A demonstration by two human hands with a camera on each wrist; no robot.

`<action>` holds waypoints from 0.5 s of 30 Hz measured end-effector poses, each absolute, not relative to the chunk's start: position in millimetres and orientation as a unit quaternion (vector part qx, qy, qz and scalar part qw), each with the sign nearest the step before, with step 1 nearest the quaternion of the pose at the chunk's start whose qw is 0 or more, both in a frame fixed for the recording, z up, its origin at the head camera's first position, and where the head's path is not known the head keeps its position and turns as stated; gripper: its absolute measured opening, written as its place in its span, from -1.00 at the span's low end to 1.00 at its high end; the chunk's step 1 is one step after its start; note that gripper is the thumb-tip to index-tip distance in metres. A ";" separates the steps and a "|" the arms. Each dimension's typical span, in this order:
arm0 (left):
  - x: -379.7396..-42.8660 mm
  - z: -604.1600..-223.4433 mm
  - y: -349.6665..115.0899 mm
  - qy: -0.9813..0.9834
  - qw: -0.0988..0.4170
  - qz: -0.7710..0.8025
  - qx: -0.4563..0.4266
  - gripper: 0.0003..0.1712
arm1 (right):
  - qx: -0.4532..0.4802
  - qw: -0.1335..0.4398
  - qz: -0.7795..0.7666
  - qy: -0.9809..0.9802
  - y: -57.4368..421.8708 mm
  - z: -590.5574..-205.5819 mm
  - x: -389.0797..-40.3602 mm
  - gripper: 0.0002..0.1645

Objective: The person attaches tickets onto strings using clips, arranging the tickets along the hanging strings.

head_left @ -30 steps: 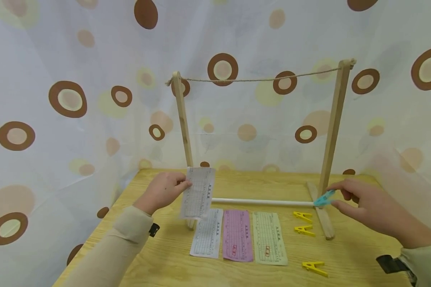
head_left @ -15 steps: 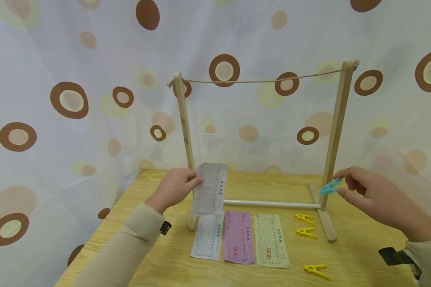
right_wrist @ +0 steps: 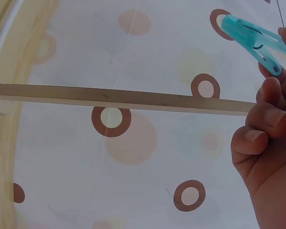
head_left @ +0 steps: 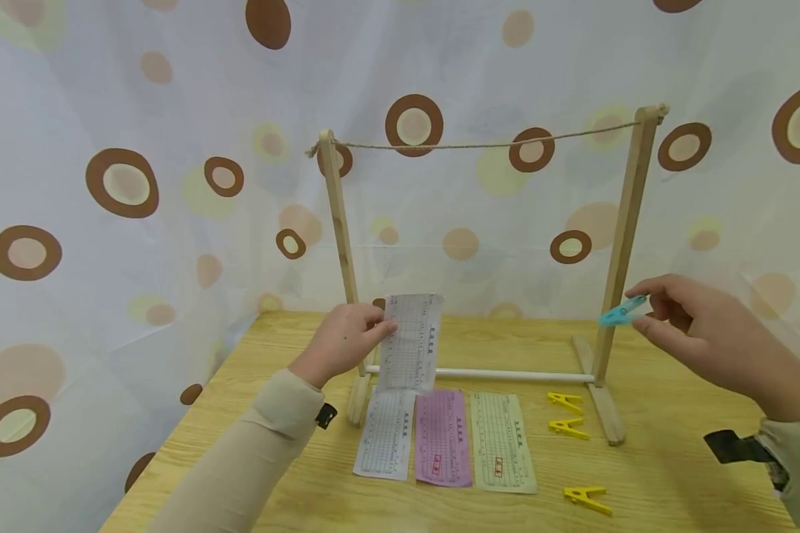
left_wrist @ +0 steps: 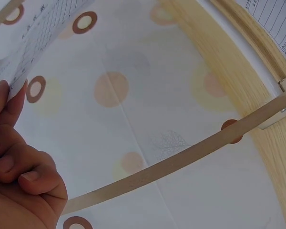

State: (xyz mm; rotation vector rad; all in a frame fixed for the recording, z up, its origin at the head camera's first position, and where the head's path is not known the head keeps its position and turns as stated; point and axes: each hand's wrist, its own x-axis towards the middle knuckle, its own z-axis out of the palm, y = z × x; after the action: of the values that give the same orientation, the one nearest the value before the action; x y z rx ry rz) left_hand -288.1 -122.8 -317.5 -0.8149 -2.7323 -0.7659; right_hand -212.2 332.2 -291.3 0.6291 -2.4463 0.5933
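Observation:
My left hand (head_left: 347, 337) pinches the left edge of a white printed slip (head_left: 411, 344), a form with ruled lines, raised upright above the table near the left post. In the left wrist view the slip (left_wrist: 43, 36) shows between thumb and finger at the upper left. Between thumb and forefinger, my right hand (head_left: 700, 337) holds a light blue clothespin (head_left: 620, 312) in front of the right post. The right wrist view has this clothespin (right_wrist: 252, 38) by its handle ends, its tip pointing away from the fingers.
A wooden frame has a left post (head_left: 338, 215), a right post (head_left: 623, 244), a rope (head_left: 460, 146) across the top and a white bar (head_left: 513, 375) below. White (head_left: 384, 437), pink (head_left: 443, 437) and green (head_left: 503, 444) slips lie on the table (head_left: 293, 481), beside yellow clothespins (head_left: 587, 499).
My left hand has carried the white slip to the right and slightly up. My right hand has lifted the blue clothespin up from near the foot of the right post.

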 end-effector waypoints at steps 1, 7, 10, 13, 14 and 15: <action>-288.3 -316.8 -121.2 -0.921 0.096 -0.258 -0.277 -0.63 | 0.230 0.273 0.223 -0.907 331.3 -289.7 -211.9 -0.65; -291.1 -313.1 -112.6 -0.917 0.111 -0.245 -0.295 -0.67 | 0.223 0.280 0.216 -0.908 328.3 -279.4 -212.3 -0.65; -292.0 -310.3 -110.0 -0.916 0.107 -0.247 -0.298 -0.67 | 0.221 0.282 0.205 -0.911 326.1 -273.6 -212.9 -0.65; -292.9 -306.7 -108.0 -0.914 0.105 -0.248 -0.302 -0.65 | 0.222 0.281 0.191 -0.914 323.7 -267.8 -213.5 -0.66; -293.3 -305.5 -107.3 -0.914 0.104 -0.246 -0.304 -0.64 | 0.224 0.280 0.188 -0.914 323.0 -266.0 -213.8 -0.66; -293.9 -304.3 -106.6 -0.913 0.106 -0.244 -0.308 -0.64 | 0.227 0.280 0.183 -0.915 322.4 -264.3 -214.1 -0.65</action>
State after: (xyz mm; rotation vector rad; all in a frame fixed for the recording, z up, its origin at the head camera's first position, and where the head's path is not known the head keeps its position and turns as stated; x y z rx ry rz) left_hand -293.9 -106.6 -304.3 -0.9074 -2.6906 -0.7201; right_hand -214.1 322.4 -264.3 0.6096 -2.4530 0.4918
